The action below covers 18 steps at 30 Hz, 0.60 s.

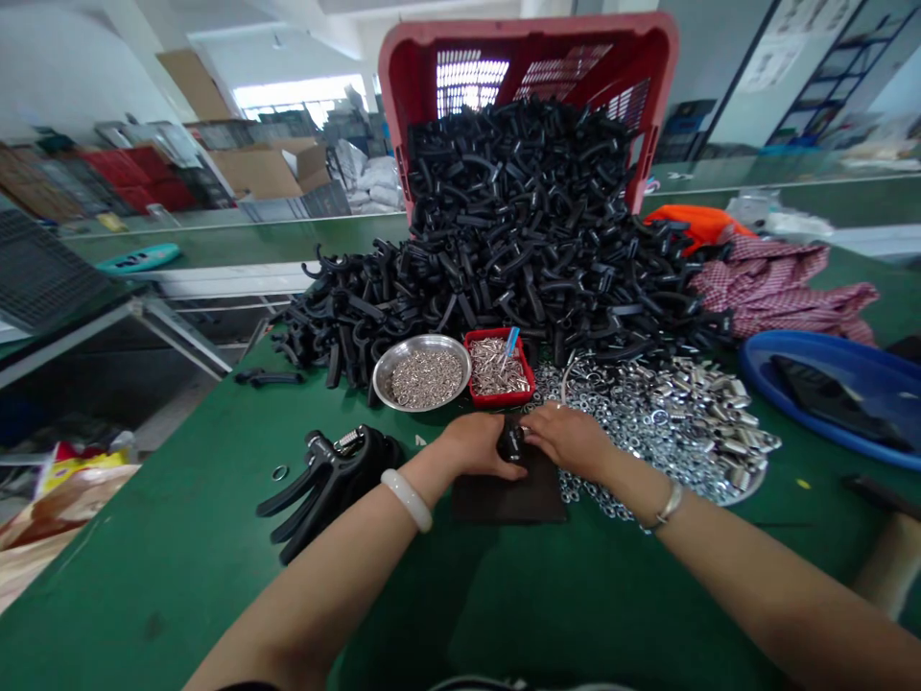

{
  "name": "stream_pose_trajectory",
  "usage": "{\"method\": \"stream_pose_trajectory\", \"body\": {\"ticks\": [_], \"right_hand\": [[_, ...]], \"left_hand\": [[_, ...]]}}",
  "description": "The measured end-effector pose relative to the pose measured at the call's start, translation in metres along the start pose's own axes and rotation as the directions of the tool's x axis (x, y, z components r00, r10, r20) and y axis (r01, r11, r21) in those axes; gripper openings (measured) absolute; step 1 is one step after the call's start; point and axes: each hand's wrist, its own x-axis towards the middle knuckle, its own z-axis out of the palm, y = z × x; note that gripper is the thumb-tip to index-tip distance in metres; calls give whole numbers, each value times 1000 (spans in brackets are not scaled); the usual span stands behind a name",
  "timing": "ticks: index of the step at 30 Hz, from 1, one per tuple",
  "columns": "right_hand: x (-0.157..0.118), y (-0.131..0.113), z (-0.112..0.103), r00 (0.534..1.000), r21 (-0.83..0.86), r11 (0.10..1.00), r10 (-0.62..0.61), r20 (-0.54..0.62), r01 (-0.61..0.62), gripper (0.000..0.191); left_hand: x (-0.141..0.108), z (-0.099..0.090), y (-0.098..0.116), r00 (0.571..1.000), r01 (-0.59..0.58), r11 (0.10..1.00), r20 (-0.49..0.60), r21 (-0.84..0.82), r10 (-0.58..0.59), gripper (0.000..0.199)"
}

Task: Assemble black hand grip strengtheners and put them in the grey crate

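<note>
My left hand [476,445] is closed around a black plastic handle piece [511,443], holding it over a dark flat block [509,499] on the green table. From the other side, the fingertips of my right hand [568,438] pinch together at the piece's right edge. Something small and shiny shows between them, too small to name. Finished-looking black hand grips [323,489] with metal springs lie left of my left forearm. Just behind my hands stand a metal bowl [385,384] of tiny metal parts and a red tray [531,389] of small metal pins.
A big pile of black handle pieces [504,250] spills from a tipped red crate [529,29]. Metal rings and springs [669,422] are heaped at the right. Further right are a blue tray [763,360], a checked cloth [784,288] and a hammer [885,557]. One metal ring [280,472] lies at left.
</note>
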Motion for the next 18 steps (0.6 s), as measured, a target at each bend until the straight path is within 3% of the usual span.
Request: {"method": "stream_pose_trajectory", "body": {"ticks": [4, 9, 10, 12, 14, 18], "right_hand": [[-6, -6, 5, 991, -117, 985, 129, 37, -124, 28], [-15, -9, -3, 968, -53, 970, 242, 59, -239, 36], [-17, -8, -6, 967, -19, 969, 248, 50, -248, 37], [-21, -2, -14, 969, 37, 969, 245, 26, -246, 36], [-28, 4, -21, 973, 71, 971, 228, 22, -229, 33], [-52, 15, -31, 977, 137, 968, 211, 21, -212, 31]], "left_hand": [[-1, 5, -1, 998, -17, 947, -52, 321, 36, 62], [6, -13, 1, 994, -103, 830, 96, 548, 60, 65], [14, -19, 0, 996, -77, 829, 84, 554, 36, 60], [33, -31, -6, 996, 89, 829, -23, 552, -92, 47], [56, -37, -14, 972, 229, 812, -82, 538, -220, 34], [84, -34, -29, 960, 270, 820, -75, 504, -269, 24]]}}
